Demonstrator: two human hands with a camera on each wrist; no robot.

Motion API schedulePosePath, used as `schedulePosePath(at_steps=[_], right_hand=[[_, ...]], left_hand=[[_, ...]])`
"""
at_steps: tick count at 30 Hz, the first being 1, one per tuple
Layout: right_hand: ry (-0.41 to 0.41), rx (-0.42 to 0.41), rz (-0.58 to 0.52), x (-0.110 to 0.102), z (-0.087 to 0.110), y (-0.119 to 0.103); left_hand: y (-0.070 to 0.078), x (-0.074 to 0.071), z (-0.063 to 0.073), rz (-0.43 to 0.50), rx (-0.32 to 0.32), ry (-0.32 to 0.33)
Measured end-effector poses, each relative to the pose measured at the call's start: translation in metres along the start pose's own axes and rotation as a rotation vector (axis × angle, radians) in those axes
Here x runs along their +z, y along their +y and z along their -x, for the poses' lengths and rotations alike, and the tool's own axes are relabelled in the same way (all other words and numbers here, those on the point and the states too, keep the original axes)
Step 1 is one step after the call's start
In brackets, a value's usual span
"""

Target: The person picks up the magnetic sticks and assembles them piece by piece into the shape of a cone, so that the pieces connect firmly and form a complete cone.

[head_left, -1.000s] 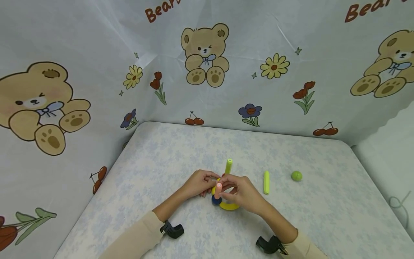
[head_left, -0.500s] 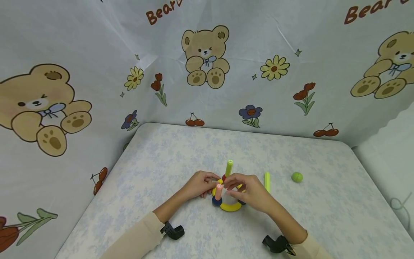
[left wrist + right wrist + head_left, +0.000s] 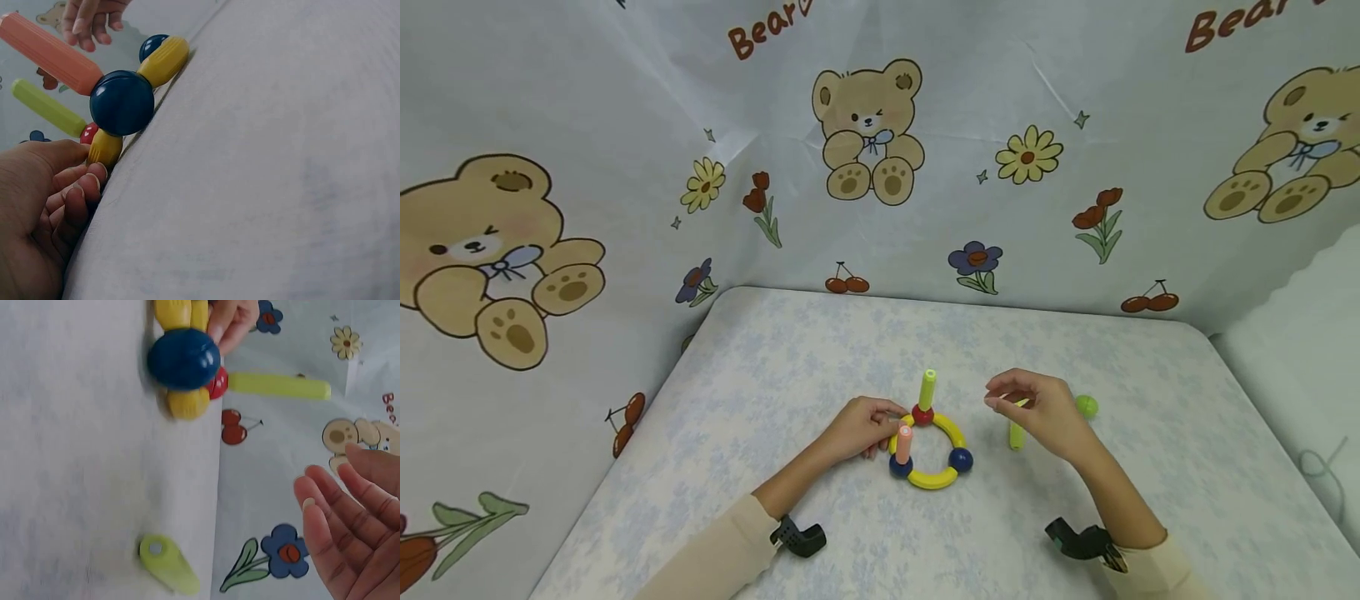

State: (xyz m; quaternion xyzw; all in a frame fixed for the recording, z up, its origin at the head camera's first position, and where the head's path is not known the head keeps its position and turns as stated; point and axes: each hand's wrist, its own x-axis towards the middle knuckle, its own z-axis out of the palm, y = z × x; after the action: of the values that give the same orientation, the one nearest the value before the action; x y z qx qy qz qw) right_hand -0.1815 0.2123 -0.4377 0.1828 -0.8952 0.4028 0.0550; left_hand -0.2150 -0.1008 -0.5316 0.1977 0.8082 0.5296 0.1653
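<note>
A ring of yellow curved rods joined by two blue balls and a red ball lies on the table. Upright from one blue ball stands an orange stick; a green stick rises from the red ball. My left hand pinches the ring's left curved rod between thumb and fingers. Over a loose green stick, my right hand hovers with relaxed, parted fingers and nothing in them. In the right wrist view that loose stick lies below the fingers.
A green ball sits on the table just beyond my right hand. The patterned tabletop ends at a hanging bear-print cloth at the back and left.
My right hand has left the ring near the orange stick and moved right, over the loose green stick. The left hand stays on the ring.
</note>
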Motion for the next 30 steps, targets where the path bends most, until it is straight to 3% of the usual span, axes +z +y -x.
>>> schedulePosePath(at_steps=[9,15,24,30], right_hand=[[-0.021,0.163,0.077,-0.013,-0.003,0.025],[-0.092,0.278,0.097,-0.015,-0.003,0.035],[-0.185,0.413,0.226,-0.01,-0.001,0.045],[-0.214,0.442,0.262,-0.003,0.0,0.048]], left_hand=[[-0.001,0.0,-0.001,-0.001,-0.007,0.0],[-0.002,-0.001,0.0,0.011,-0.011,0.003],[0.0,-0.001,0.0,0.016,-0.002,0.0],[-0.001,-0.001,0.0,0.017,0.003,-0.001]])
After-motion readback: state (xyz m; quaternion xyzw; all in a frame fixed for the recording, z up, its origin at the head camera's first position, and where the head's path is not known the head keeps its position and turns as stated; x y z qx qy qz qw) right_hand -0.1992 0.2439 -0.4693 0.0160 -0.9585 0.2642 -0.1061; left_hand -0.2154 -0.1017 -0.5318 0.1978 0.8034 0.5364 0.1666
